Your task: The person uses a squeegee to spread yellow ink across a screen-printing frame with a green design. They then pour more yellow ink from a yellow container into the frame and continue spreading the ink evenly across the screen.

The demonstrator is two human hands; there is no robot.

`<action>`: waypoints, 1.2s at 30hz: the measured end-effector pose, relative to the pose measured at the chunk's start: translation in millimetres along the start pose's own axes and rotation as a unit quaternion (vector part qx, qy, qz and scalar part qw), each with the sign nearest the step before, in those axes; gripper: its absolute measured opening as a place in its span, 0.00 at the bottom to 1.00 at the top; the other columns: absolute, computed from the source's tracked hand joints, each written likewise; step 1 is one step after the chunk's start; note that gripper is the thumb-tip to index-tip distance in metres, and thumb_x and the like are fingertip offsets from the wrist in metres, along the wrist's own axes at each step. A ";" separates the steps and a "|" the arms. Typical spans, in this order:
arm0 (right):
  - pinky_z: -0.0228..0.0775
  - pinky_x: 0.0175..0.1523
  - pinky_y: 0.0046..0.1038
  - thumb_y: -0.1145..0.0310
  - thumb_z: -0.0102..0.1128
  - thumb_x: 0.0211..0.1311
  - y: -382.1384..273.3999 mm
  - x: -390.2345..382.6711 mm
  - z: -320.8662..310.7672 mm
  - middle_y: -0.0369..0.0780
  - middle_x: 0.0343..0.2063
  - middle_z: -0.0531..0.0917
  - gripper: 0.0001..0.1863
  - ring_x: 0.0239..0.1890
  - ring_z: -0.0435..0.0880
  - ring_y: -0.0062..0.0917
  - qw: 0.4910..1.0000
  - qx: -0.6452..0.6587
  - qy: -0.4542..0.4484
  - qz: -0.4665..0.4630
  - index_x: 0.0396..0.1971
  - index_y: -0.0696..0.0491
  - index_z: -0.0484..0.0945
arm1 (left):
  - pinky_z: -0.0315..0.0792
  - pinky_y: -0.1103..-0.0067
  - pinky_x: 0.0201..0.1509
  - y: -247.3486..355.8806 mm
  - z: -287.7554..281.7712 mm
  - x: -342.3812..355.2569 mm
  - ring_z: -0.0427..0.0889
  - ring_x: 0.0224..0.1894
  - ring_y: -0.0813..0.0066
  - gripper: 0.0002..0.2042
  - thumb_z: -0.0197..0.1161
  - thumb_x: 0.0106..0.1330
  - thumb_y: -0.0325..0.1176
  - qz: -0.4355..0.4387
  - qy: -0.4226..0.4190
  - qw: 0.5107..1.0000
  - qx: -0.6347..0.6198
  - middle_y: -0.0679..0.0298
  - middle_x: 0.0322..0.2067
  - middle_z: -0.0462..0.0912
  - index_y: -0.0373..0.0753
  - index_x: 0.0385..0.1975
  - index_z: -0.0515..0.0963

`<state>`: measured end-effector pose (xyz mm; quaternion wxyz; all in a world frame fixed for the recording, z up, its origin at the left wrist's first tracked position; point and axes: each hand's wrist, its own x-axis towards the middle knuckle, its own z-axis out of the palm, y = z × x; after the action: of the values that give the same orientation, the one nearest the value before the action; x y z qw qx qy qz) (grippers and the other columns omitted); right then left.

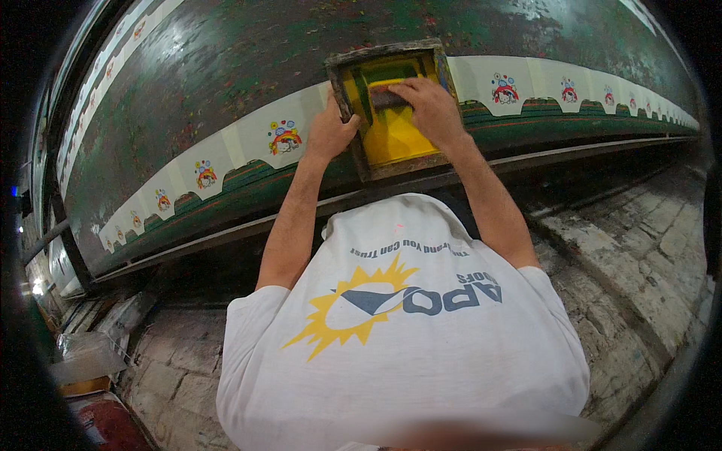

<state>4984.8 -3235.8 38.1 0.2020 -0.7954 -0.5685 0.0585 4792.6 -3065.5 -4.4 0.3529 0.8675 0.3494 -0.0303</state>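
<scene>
A wooden screen-printing frame (362, 161) lies over a row of white cut pieces (481, 79) on the long dark green table (248, 68). Yellow ink (398, 137) coats the mesh inside it. My left hand (331, 129) grips the frame's left side, thumb against the wood. Inside the frame, toward its far end, my right hand (432, 109) is closed on the squeegee (385, 98), whose edge is stained yellow and dark. Colourful rainbow prints (284, 139) show on the pieces at both sides. What lies under the frame is hidden.
Another row of printed white pieces (113, 68) runs along the table's far left. The table's near edge (594, 150) curves across in front of me. Below is a stone-paved floor (639, 240). A clear plastic bag (90, 353) and a red item (113, 425) sit at the lower left.
</scene>
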 end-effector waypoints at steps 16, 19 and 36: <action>0.77 0.67 0.44 0.75 0.62 0.67 27.6 58.1 -0.5 0.41 0.55 0.87 0.24 0.61 0.83 0.41 0.990 -0.009 -0.138 0.029 0.61 0.41 0.84 | 0.83 0.54 0.42 -0.8 -4.8 0.7 0.89 0.37 0.37 0.50 0.66 0.73 0.44 0.001 -0.044 0.998 -0.046 0.37 0.34 0.88 0.24 0.80 0.38; 0.77 0.66 0.43 0.76 0.62 0.65 15.9 24.1 -9.2 0.41 0.55 0.87 0.23 0.60 0.84 0.41 0.989 0.008 -0.144 0.033 0.59 0.43 0.85 | 0.82 0.52 0.46 3.7 -6.9 0.5 0.88 0.39 0.33 0.51 0.65 0.74 0.47 -0.021 -0.071 0.996 -0.052 0.33 0.36 0.87 0.23 0.80 0.37; 0.76 0.66 0.41 0.82 0.62 0.57 -30.3 -66.6 -15.2 0.41 0.53 0.87 0.25 0.60 0.83 0.39 0.997 0.036 -0.062 0.030 0.56 0.50 0.87 | 0.83 0.59 0.37 6.7 -7.2 -0.3 0.90 0.33 0.45 0.51 0.62 0.70 0.42 0.014 -0.026 0.999 -0.045 0.40 0.31 0.88 0.17 0.78 0.36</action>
<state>4939.9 -3293.2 54.6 0.1932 -0.7992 -0.5532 0.1339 4795.1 -3064.6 5.1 0.4008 0.8546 0.3286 -0.0324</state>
